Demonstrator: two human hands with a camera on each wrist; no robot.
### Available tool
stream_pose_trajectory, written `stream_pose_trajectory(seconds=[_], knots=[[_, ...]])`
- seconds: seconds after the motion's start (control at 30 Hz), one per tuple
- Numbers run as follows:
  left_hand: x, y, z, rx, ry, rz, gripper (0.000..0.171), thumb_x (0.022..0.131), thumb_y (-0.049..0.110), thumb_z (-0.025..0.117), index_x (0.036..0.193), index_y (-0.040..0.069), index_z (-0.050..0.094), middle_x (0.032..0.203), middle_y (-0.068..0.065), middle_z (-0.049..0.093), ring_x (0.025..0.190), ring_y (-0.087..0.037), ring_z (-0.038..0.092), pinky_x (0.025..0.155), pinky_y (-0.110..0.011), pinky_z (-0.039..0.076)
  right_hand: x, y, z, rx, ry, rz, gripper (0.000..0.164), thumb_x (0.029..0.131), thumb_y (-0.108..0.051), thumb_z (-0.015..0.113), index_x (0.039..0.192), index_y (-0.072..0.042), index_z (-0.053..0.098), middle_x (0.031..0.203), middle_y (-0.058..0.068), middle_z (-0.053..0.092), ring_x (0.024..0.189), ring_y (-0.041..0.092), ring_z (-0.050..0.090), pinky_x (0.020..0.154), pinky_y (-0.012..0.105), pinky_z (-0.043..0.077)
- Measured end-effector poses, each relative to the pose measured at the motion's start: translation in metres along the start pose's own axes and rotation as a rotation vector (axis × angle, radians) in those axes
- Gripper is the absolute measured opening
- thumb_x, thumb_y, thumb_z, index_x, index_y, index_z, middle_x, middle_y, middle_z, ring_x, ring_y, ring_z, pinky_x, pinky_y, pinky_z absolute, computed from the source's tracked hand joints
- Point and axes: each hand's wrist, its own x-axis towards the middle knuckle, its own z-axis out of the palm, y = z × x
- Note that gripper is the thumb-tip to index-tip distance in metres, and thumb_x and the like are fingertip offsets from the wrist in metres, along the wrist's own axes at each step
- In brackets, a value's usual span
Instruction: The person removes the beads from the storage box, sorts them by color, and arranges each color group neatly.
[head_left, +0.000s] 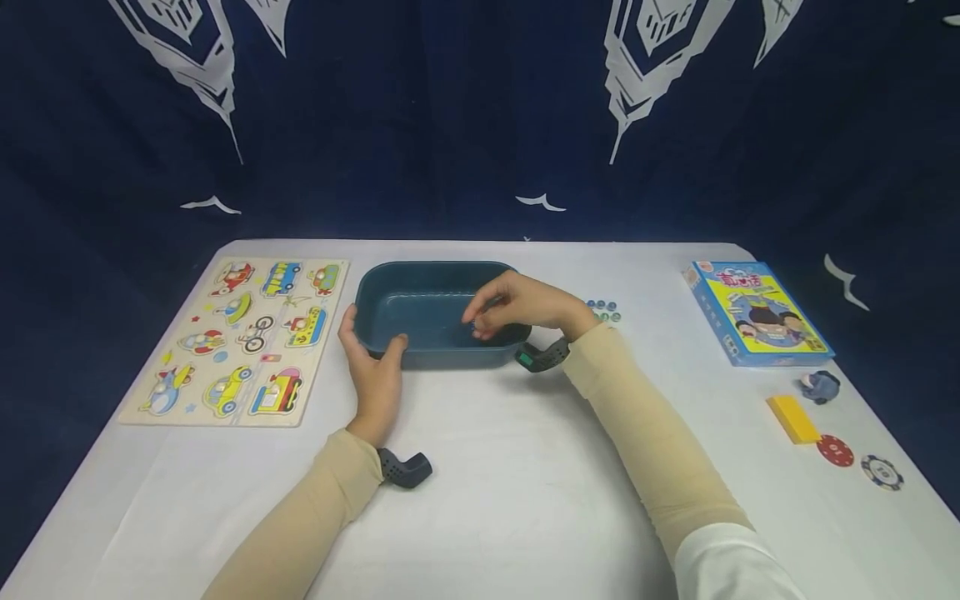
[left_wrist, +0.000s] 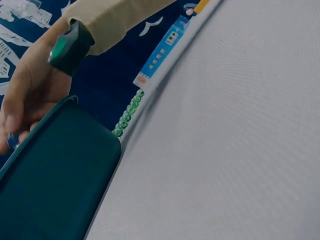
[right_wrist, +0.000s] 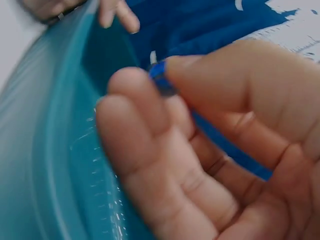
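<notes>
Right hand point(head_left: 519, 302) pinches a blue marble point(right_wrist: 159, 75) over the teal tub point(head_left: 450, 359), right of centre. Left hand point(head_left: 375, 375) grips the tub's near-left corner

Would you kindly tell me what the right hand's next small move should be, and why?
I would probably lower the right hand slightly and release the small blue piece into the teal container: that hand pinches the piece over the container's open interior, and the left hand holds the container's left end.

vehicle puzzle board point(head_left: 240, 360), boxed game point(head_left: 760, 315), yellow block point(head_left: 793, 419) – red chip point(head_left: 836, 451) beside it, navy curtain point(head_left: 420, 125)
</notes>
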Motion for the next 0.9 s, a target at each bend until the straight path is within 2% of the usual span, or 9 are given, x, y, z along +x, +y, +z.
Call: stream_pose_trajectory(seconds=[0.1,0.27,0.47,0.53,0.7,0.8,0.9], knots=[[0.0,-0.002,0.002,0.002,0.007,0.008,0.08,0.094,0.011,0.062,0.156,0.024,0.013,0.162,0.012,0.01,0.148,-0.001,0.001,0.12,-0.031,0.004,-0.016,0.001,-0.008,0.085,0.023,-0.029,0.026,0.092,0.004,0.063,0.114,0.017,0.063,0.117,0.03,0.064,0.097,0.037,0.07,0.087,0.045,0.056],[-0.002,0.0,0.0,0.008,0.014,0.02,0.079,0.094,0.012,0.062,0.156,0.023,0.014,0.162,0.012,0.011,0.148,-0.002,0.001,0.12,-0.031,0.004,-0.045,0.007,-0.021,0.163,0.138,-0.073,0.027,0.089,0.006,0.064,0.113,0.018,0.061,0.108,0.025,0.067,0.094,0.031,0.071,0.087,0.045,0.056],[-0.004,0.009,-0.004,0.0,0.009,-0.006,0.08,0.094,0.008,0.061,0.156,0.023,0.013,0.163,0.009,0.009,0.149,-0.004,0.0,0.119,-0.03,0.005,-0.078,0.03,-0.042,0.119,0.392,-0.052,0.022,0.088,0.003,0.059,0.109,0.006,0.067,0.094,0.009,0.07,0.081,0.023,0.07,0.08,0.038,0.059],[-0.007,0.016,-0.004,-0.006,0.003,-0.02,0.08,0.094,0.006,0.059,0.156,0.021,0.012,0.163,0.007,0.008,0.15,-0.007,0.0,0.119,-0.03,0.005,-0.088,0.039,-0.05,0.096,0.486,-0.03,0.019,0.09,0.0,0.061,0.108,0.002,0.067,0.092,0.006,0.07,0.08,0.022,0.069,0.078,0.034,0.059],[-0.016,0.034,-0.001,-0.024,-0.007,-0.029,0.078,0.094,0.004,0.057,0.156,0.017,0.011,0.164,0.001,0.006,0.151,-0.012,-0.002,0.12,-0.032,0.004,-0.114,0.066,-0.068,0.083,0.717,0.007,0.018,0.091,-0.005,0.067,0.108,0.001,0.067,0.093,0.003,0.07,0.077,0.022,0.066,0.071,0.027,0.057],[-0.017,0.035,0.001,-0.038,-0.009,-0.026,0.078,0.094,0.003,0.056,0.156,0.017,0.011,0.164,0.0,0.006,0.151,-0.013,-0.002,0.12,-0.033,0.003,-0.127,0.084,-0.075,0.111,0.826,0.038,0.018,0.091,-0.006,0.069,0.107,0.001,0.067,0.095,0.002,0.069,0.076,0.02,0.066,0.068,0.025,0.056],[-0.018,0.034,0.002,-0.043,-0.012,-0.025,0.078,0.093,0.003,0.056,0.156,0.017,0.011,0.164,0.0,0.007,0.151,-0.013,-0.003,0.12,-0.032,0.002,-0.139,0.099,-0.08,0.124,0.897,0.097,0.017,0.091,-0.008,0.069,0.107,-0.002,0.067,0.095,-0.001,0.069,0.072,0.015,0.063,0.066,0.023,0.055]])
